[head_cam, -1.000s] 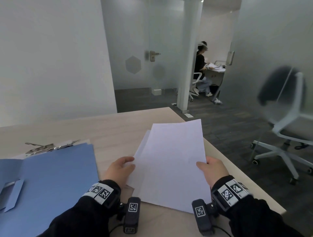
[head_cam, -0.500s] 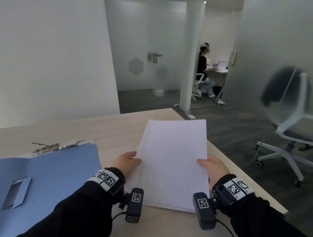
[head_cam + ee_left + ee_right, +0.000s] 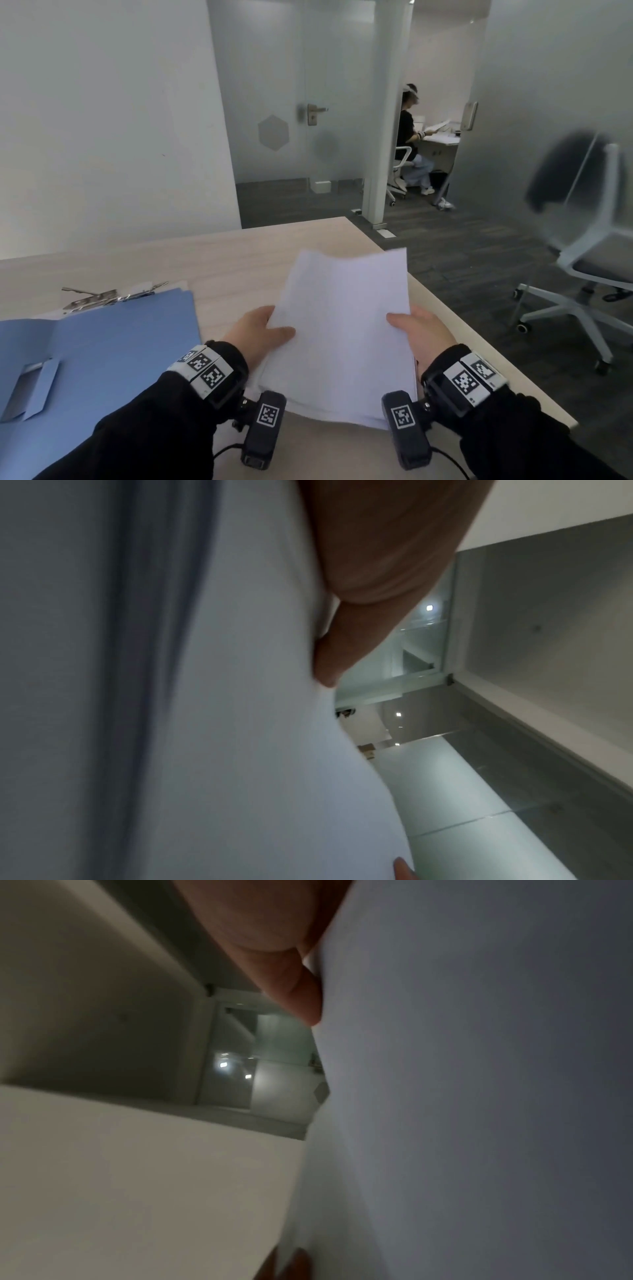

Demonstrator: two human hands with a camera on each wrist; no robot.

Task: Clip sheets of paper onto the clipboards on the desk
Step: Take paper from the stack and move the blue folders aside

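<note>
Both hands, left hand (image 3: 263, 330) and right hand (image 3: 423, 334), now pinch the squared-up paper stack (image 3: 342, 329) by its sides, raised off the worktop (image 3: 212, 260) (fanned a second ago), ready for the blue clipboard (image 3: 102, 346) alongside.

A stack of white paper sheets (image 3: 342, 329) sits at centre frame, long side running away from the viewer, its far edge lifted and slightly wavy. At left lies a blue clipboard (image 3: 102, 359), seemingly a folder type, with its silver clip (image 3: 102, 296) at the far end.
</note>
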